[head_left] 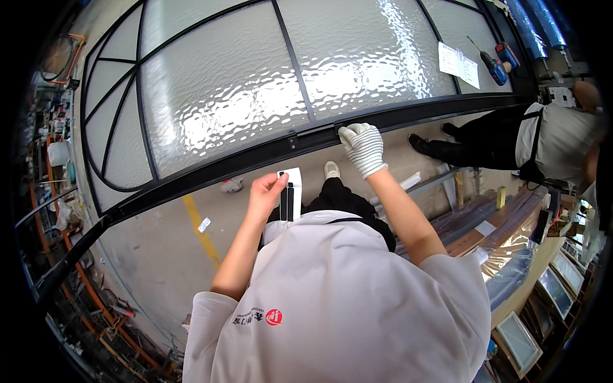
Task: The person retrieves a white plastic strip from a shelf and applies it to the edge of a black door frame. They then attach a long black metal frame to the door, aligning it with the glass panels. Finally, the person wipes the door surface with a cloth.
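My bare left hand [264, 195] pinches the top of a small white backing sheet [295, 188] carrying black strips [290, 203], held in front of my body. My right hand [363, 148] wears a grey-and-white striped glove. Its fingers are bent together at the near edge of a long black metal frame [246, 155]; what they hold, if anything, is hidden. Just left of the glove, a narrow slot and a small fitting [292, 142] show in the frame. The frame surrounds a large panel of rippled glass [217, 70] divided by dark bars.
A cordless drill [493, 67] and a white paper [458, 65] lie on the panel's far right. Another person [562, 137] stands at the right edge. Film-wrapped profiles [460, 223] are stacked at lower right. A cluttered rack [57, 153] lines the left.
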Demonstrator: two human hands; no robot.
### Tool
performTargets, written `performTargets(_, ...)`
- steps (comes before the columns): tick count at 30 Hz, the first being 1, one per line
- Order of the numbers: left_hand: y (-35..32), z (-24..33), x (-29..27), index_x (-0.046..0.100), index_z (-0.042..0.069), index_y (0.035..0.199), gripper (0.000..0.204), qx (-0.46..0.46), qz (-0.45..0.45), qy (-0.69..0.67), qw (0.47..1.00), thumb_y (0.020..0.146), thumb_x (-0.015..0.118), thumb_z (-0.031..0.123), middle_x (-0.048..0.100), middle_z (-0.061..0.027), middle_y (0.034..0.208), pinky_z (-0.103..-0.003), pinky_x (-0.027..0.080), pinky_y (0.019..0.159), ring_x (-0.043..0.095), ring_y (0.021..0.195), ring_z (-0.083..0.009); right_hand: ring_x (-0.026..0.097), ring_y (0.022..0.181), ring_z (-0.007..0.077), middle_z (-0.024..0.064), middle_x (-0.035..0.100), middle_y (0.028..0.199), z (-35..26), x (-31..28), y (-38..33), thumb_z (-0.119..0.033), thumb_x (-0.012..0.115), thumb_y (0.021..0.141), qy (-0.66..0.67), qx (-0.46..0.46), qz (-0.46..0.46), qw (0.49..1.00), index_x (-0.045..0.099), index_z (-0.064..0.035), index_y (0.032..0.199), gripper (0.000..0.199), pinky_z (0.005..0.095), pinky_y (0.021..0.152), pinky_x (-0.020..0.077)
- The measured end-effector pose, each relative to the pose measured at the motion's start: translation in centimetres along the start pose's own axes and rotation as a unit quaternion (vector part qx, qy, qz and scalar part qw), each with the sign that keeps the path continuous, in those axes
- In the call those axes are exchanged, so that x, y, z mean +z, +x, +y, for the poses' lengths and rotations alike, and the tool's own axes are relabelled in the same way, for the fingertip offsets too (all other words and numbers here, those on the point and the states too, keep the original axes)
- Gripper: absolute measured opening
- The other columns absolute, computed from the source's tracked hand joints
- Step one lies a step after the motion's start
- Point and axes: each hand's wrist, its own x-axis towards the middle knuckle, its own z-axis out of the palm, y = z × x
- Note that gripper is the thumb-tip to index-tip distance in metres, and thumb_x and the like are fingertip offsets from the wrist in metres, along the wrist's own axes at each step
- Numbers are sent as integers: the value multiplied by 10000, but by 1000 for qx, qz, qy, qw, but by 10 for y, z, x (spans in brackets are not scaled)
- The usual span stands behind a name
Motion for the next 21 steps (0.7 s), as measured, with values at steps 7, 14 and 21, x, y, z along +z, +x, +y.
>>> performTargets(7, 6, -17, 0, 575, 27, 669, 314, 16, 1, 39, 999, 898, 648, 228, 403, 100, 594, -234, 246, 493, 306, 572, -21, 582, 819, 239, 41, 619, 863, -4, -13, 4, -220, 668, 753, -13, 7, -55, 998, 657, -150, 894, 158, 401, 751, 453)
performTargets(14, 4, -3, 2, 692, 3, 875, 254, -7, -5, -26, 1000, 911, 626, 246, 620, 48, 732, -201, 391, 599, 485, 661, -22, 475, 1071, 305, 129, 509, 1169, -10, -37, -19, -361, 675, 756, -31, -13, -135, 990, 576, -90, 1197, 527, 477, 1019, 327)
performTargets(21, 11, -6, 9, 681, -2, 875, 294, -104, -20, 6, 994, 930, 596, 273, 647, 12, 739, -213, 429, 586, 528, 636, -32, 468, 1110, 324, 140, 521, 1189, -18, -37, 0, -347, 699, 746, 32, 103, -185, 977, 576, -139, 1229, 540, 448, 1000, 351)
